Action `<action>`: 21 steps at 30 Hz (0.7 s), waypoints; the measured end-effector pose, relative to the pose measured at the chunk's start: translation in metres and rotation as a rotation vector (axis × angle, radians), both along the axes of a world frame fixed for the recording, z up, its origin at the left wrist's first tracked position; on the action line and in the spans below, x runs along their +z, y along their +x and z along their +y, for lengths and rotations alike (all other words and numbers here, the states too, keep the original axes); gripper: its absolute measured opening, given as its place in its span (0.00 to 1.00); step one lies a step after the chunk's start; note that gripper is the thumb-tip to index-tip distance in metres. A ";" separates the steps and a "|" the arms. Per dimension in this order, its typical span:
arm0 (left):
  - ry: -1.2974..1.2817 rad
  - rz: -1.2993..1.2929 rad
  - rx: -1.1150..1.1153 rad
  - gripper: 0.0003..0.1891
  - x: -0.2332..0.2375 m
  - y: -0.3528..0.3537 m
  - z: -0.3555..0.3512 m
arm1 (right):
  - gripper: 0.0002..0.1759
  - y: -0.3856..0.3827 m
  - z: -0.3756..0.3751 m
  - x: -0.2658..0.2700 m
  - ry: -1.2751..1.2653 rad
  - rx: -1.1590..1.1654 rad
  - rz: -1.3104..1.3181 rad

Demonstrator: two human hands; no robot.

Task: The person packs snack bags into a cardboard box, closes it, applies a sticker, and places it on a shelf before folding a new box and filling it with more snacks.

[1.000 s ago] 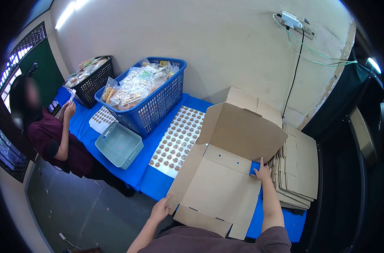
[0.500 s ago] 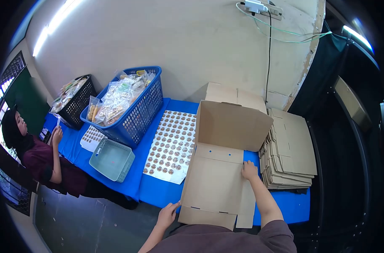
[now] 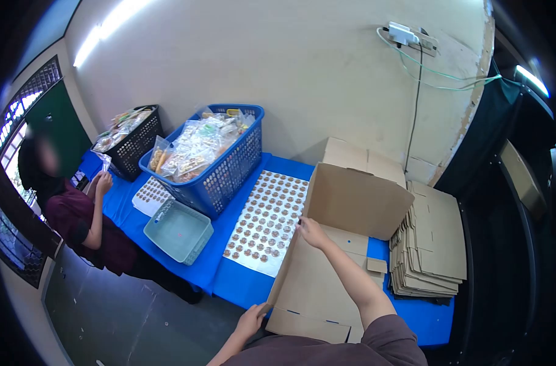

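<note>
A partly folded cardboard box lies in front of me on the blue-covered table, its back panel standing up. Along its left edge a narrow side panel is raised. My left hand grips the near end of that panel, fingers closed on the edge. Reaching across the box, my right hand pinches the far end of the same panel, close to the back panel. A small flap sticks up on the right side. A sheet of round stickers lies just left of the box.
A stack of flat cardboard boxes sits on the right. To the left are a blue basket full of packets, a grey-green tray and a black basket. A co-worker stands at far left, holding a small packet.
My right hand has moved from the box's right edge to its left side. The left side panel now stands raised. The co-worker's hands have come together. My view has shifted.
</note>
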State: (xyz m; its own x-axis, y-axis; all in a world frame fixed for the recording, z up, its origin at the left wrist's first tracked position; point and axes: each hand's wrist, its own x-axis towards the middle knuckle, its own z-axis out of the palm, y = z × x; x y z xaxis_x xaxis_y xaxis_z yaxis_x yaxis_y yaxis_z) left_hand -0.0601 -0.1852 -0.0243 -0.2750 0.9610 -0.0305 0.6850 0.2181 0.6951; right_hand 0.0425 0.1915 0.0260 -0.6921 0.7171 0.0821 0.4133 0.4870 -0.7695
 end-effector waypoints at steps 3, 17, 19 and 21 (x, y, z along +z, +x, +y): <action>-0.012 -0.438 0.114 0.24 -0.056 -0.017 -0.012 | 0.29 -0.027 0.029 -0.019 0.147 -0.037 -0.049; -0.053 -0.697 0.197 0.30 -0.073 -0.030 -0.020 | 0.28 -0.073 0.064 -0.040 -0.071 -0.065 -0.179; -0.036 -0.624 0.179 0.30 -0.064 -0.027 -0.017 | 0.30 -0.063 0.058 -0.040 -0.070 0.065 -0.303; -0.102 -0.635 0.186 0.30 -0.044 -0.023 -0.011 | 0.32 -0.042 0.045 -0.048 -0.032 0.099 -0.301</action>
